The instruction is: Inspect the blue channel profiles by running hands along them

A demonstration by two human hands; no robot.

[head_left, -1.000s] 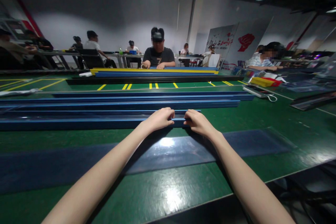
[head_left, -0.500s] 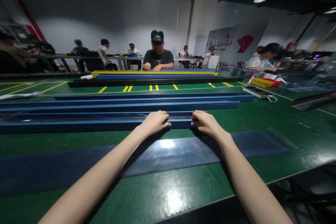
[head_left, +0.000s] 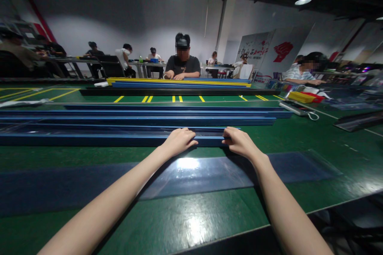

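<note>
We grasp a long, straight blue plastic channel (head_left: 104, 140) with both hands, the fingers of our left hand (head_left: 180, 141) and right hand (head_left: 240, 141) curled over its walls, the right one by its right end. It lies on the green worktop (head_left: 194, 211), open upward like a trough, its raised edges brighter blue, with something clear and shiny inside. Nearer us than the channel is a flat, translucent bluish plastic sheet (head_left: 191, 177); beyond it run more blue channels (head_left: 179, 120). Far right of it sit a yellow tray (head_left: 300, 97) and a red tray (head_left: 318, 98), contents unclear.
</note>
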